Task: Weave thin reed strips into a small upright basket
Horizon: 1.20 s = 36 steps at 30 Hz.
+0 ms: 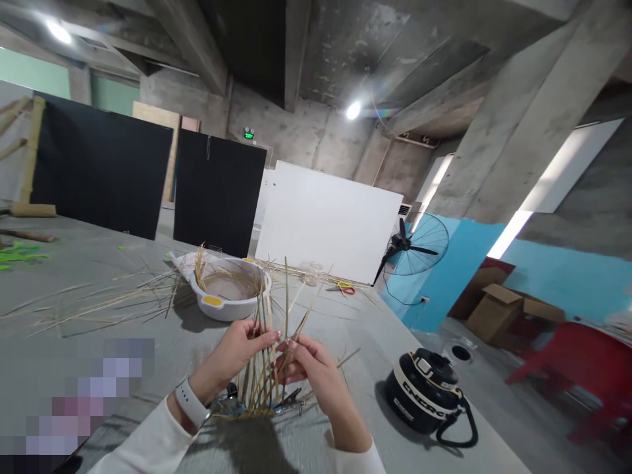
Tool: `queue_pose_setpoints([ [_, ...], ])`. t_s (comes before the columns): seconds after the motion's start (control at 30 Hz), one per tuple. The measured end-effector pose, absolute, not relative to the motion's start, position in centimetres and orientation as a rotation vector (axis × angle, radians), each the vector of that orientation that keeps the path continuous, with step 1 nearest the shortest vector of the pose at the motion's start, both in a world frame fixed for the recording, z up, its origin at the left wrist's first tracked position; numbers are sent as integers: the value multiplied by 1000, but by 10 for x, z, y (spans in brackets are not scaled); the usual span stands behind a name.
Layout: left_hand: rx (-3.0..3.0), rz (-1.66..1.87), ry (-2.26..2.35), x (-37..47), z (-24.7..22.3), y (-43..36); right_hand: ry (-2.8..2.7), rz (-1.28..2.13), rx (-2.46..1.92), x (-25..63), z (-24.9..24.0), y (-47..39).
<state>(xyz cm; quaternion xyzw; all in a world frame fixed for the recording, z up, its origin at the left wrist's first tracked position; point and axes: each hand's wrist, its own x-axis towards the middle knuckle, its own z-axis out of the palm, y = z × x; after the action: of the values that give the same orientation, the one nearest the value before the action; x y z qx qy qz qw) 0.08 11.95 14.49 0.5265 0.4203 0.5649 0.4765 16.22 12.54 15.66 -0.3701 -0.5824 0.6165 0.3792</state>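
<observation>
Upright plant strands (257, 382) stand in a loose bundle on the grey table, their lower ends held by small clips (292, 399) near a flat woven base. My left hand (241, 349), with a white watch band at its wrist, pinches strands at the bundle's upper left side. Close beside it, my right hand (309, 365) has its fingers closed round strands on the right side. The fingertips of both hands nearly meet in front of the bundle.
Behind the hands stands a white basin (232, 309) with coiled strands inside. Loose strands (113, 303) lie to the left. Scissors (344, 288) and a clear jar (313, 272) are farther back. A black bottle (424, 392) stands at the right.
</observation>
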Motion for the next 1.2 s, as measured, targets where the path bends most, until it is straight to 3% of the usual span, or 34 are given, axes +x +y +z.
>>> queue_pose_setpoints([
  [1.2,1052,1456,713,10,141,117,-1469,1110,-852,151,142,125],
])
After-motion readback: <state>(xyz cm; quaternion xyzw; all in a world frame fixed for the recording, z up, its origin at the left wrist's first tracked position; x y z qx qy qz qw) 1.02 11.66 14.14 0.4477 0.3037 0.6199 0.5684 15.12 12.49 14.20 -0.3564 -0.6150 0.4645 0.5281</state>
